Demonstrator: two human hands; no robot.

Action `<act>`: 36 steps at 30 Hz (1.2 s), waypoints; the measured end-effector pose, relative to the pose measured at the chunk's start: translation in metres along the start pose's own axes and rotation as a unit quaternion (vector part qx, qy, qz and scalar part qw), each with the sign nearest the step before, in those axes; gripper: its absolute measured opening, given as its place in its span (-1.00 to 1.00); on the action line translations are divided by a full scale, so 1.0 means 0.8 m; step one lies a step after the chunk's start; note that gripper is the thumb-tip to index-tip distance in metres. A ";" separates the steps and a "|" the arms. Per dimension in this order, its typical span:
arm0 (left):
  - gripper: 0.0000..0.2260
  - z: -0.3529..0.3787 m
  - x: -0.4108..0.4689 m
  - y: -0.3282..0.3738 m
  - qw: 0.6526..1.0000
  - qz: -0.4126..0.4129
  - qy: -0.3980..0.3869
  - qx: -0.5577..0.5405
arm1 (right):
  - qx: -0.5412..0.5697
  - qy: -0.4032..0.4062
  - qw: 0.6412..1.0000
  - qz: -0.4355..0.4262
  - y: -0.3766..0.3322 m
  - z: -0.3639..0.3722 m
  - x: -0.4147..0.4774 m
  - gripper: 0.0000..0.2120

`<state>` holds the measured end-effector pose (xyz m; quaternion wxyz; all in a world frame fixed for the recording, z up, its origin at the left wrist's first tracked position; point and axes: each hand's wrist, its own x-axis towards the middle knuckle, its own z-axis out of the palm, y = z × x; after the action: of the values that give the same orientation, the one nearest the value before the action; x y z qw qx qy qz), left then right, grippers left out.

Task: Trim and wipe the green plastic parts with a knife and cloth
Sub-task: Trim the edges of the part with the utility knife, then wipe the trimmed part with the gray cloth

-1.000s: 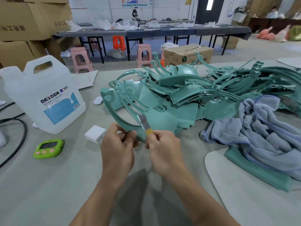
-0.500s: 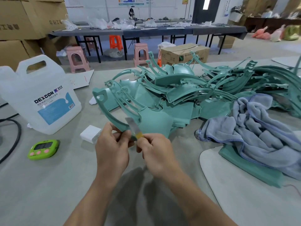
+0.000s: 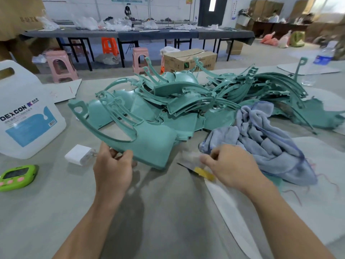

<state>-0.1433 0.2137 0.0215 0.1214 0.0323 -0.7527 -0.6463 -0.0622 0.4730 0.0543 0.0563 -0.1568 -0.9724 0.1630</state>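
Observation:
My left hand (image 3: 112, 169) grips the lower edge of a green plastic part (image 3: 149, 143), a curved piece with slotted arms, and holds it tilted just above the table. The knife (image 3: 200, 171), with a grey blade and a yellow handle, lies low over the table to the right of that part. Its handle runs under my right hand (image 3: 231, 169). That hand is blurred, so whether its fingers still hold the knife cannot be told. Its fingertips are close to the crumpled blue-grey cloth (image 3: 265, 139). A pile of green parts (image 3: 205, 98) lies behind.
A white DEXCON jug (image 3: 24, 116) stands at the left, with a green timer (image 3: 16, 176) and a small white block (image 3: 78, 155) in front of it. A white board (image 3: 317, 184) lies under the cloth at the right. A water bottle (image 3: 317, 66) stands far right.
My right hand has left the green part and moved right and down with the knife, towards the cloth. The left hand still holds the part, now lowered and tilted flatter.

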 end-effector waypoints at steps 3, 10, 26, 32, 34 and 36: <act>-0.65 0.010 0.010 -0.008 0.998 -0.044 -0.020 -0.045 | 0.026 0.218 0.973 0.074 0.034 -0.029 0.021 -0.73; -0.68 0.021 0.021 -0.022 0.974 -0.132 -0.102 -0.156 | -0.061 0.121 0.976 0.167 0.082 -0.023 0.046 -0.31; -0.75 0.018 0.012 -0.014 0.958 -0.130 -0.150 -0.210 | 0.328 0.076 0.922 -0.192 -0.128 0.006 0.027 -0.72; -0.76 0.023 0.016 -0.016 0.949 -0.163 -0.128 -0.236 | 0.134 -0.014 0.978 -0.158 -0.126 0.064 0.037 -0.01; -0.75 0.022 0.017 -0.015 0.953 -0.164 -0.123 -0.225 | 0.155 0.020 0.977 -0.145 -0.129 0.062 0.047 -0.19; -0.74 0.022 0.016 -0.012 0.956 -0.166 -0.110 -0.216 | 0.207 0.068 0.966 -0.140 -0.135 0.055 0.044 -0.35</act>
<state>-0.1606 0.2264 0.0116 -0.0677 0.0585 -0.5882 -0.8038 -0.1334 0.3742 0.0508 0.1760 -0.0145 -0.9238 0.3397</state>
